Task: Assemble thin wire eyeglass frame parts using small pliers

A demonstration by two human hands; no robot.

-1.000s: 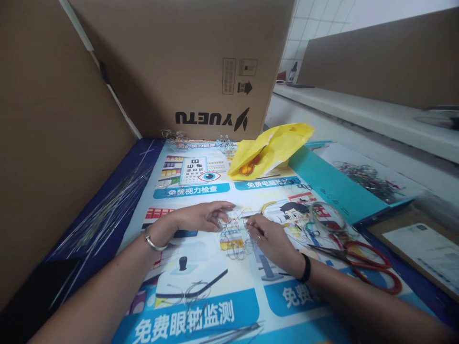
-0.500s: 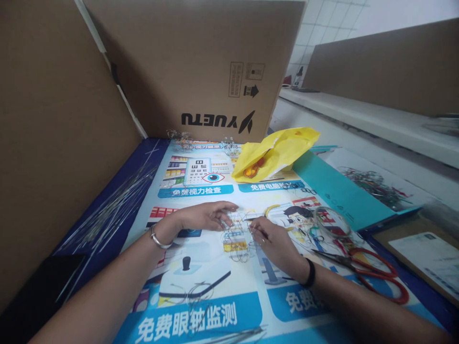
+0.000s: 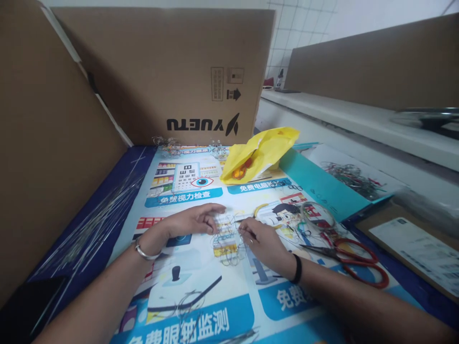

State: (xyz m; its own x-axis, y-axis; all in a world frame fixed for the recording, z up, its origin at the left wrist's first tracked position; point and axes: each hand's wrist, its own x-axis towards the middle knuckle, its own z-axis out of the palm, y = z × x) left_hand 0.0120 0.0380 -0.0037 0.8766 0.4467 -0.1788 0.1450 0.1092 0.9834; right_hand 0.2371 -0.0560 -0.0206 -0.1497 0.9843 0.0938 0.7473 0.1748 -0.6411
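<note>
A tangle of thin wire loops [image 3: 226, 239] lies on a printed eye-care poster [image 3: 201, 191] in the middle of the table. My left hand [image 3: 191, 220], a silver bangle on its wrist, pinches the upper left of the tangle with its fingertips. My right hand [image 3: 261, 241], a black band on its wrist, pinches the tangle's right side. Both hands rest low on the poster, close together.
Red-handled scissors [image 3: 353, 260] and a ring of clear tape [image 3: 317, 215] lie to the right. A yellow plastic bag [image 3: 258, 153] sits behind. Cardboard panels [image 3: 161, 71] wall the left and back. Straight wires [image 3: 96, 215] lie at left, more wire pieces [image 3: 190, 306] near me.
The view has shifted slightly; both hands stay on the wire tangle with only small finger movements.
</note>
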